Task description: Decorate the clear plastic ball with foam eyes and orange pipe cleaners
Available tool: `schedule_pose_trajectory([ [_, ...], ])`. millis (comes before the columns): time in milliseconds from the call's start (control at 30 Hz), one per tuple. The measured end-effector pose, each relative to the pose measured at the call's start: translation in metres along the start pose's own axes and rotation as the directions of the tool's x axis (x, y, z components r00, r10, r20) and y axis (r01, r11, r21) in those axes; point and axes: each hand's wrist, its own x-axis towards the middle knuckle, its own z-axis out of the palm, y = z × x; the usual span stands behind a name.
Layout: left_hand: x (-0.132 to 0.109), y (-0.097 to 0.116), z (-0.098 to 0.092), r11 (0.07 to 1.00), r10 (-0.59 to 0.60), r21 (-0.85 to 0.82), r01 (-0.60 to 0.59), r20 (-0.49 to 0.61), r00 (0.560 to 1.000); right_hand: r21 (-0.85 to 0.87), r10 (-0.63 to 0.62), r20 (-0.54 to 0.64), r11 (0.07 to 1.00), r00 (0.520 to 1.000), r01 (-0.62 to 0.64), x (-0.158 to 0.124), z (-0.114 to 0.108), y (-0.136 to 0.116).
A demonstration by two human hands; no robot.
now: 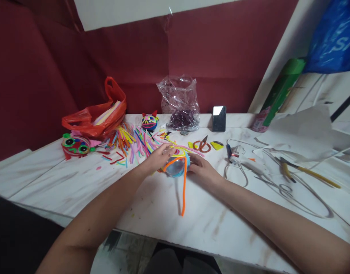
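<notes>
Orange fuzzy pipe cleaner (184,190) loops over a small round blue ball with a shiny face (176,167). The ball sits on the white marbled tabletop (77,182) between both hands, and the stem's free tail trails toward the person. The left hand (160,155) curls over the ball's top and left side, fingers bent onto it. The right hand (202,168) cups and grips the right side. Whether any fingertip pinches the stem itself is hard to tell. The step in hand looks like shaping the stem around the ball. A further bend would call for one hand steadying the ball while the other takes the loose tail. Beyond lie a heap of coloured pipe cleaners (131,142) and red-handled scissors (202,144).
</notes>
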Motion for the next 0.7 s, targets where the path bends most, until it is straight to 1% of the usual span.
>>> schedule_pose_trajectory([
  [67,0.002,-0.003,-0.002,0.997,0.0,-0.079,0.001,0.007,1.0,0.103,0.092,0.049,0.99,0.995,-0.097,0.002,0.0,-0.002],
  [100,0.003,-0.005,-0.004,0.994,0.01,-0.113,-0.007,0.03,0.999,0.15,0.137,0.058,0.978,0.989,-0.144,0.002,0.0,-0.003],
  [200,0.006,-0.009,-0.011,0.982,0.066,-0.182,-0.041,0.132,0.989,0.265,0.24,0.036,0.934,0.97,-0.241,0.005,-0.003,-0.008],
  [233,0.007,-0.01,-0.013,0.979,0.087,-0.194,-0.057,0.149,0.985,0.3,0.269,0.033,0.916,0.962,-0.267,0.006,-0.004,-0.01],
  [267,0.009,-0.011,-0.014,0.977,0.109,-0.197,-0.078,0.149,0.983,0.333,0.293,0.033,0.898,0.955,-0.287,0.006,-0.004,-0.012],
  [333,0.01,-0.012,-0.015,0.977,0.155,-0.164,-0.136,0.106,0.982,0.387,0.323,0.039,0.868,0.946,-0.312,0.006,-0.005,-0.014],
  [433,0.01,-0.011,-0.012,0.977,0.204,-0.082,-0.198,0.071,0.976,0.439,0.331,0.047,0.841,0.943,-0.317,0.005,-0.006,-0.015],
  [500,0.008,-0.01,-0.008,0.972,0.229,-0.072,-0.225,0.061,0.971,0.459,0.318,0.067,0.832,0.946,-0.312,0.005,-0.006,-0.014],
  [600,0.006,-0.009,-0.004,0.961,0.268,-0.071,-0.268,-0.007,0.963,0.467,0.266,0.105,0.837,0.958,-0.284,0.007,-0.01,-0.01],
  [700,0.004,-0.008,-0.002,0.95,0.311,-0.025,-0.312,-0.049,0.949,0.48,0.224,0.091,0.844,0.97,-0.24,0.009,-0.015,-0.007],
])
